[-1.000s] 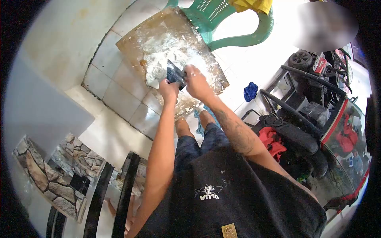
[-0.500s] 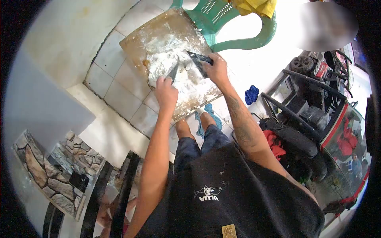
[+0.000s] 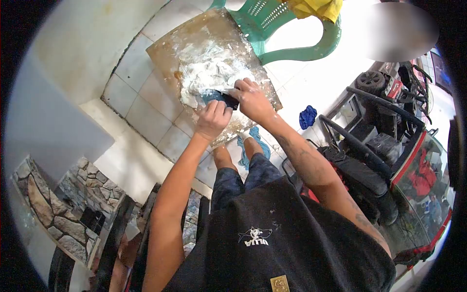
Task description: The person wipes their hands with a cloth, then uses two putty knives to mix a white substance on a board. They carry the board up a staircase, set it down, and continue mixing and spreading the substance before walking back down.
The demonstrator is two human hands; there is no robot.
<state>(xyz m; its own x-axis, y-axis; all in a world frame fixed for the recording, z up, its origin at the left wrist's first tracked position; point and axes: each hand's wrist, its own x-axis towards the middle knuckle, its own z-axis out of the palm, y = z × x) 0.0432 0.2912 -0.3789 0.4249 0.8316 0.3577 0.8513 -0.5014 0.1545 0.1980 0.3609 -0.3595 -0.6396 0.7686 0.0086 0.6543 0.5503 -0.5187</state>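
On a brown board (image 3: 168, 46) lies a spread heap of white putty-like paste (image 3: 209, 73). My left hand (image 3: 214, 119) is closed round a putty knife (image 3: 210, 95), its bluish-grey blade at the near side of the paste. Just to the right, my right hand (image 3: 253, 101) is closed on a black flat scraper (image 3: 230, 101). The two tools meet or overlap between my hands; exactly where they touch is hidden by my fingers. White smears mark the fingers of my right hand.
A green plastic chair (image 3: 296, 56) with a yellow cloth (image 3: 318, 9) stands behind the board. Blue cloth (image 3: 308, 117) and light-blue cloth (image 3: 258, 143) lie on the tiled floor. At right are a black frame (image 3: 360, 131) and a glass case (image 3: 421, 180). Stone-patterned panels (image 3: 61, 209) stand left.
My right hand has moved left and nearer my body, bringing the black scraper to the putty knife. My left hand has shifted slightly right and down, its wrist turned.
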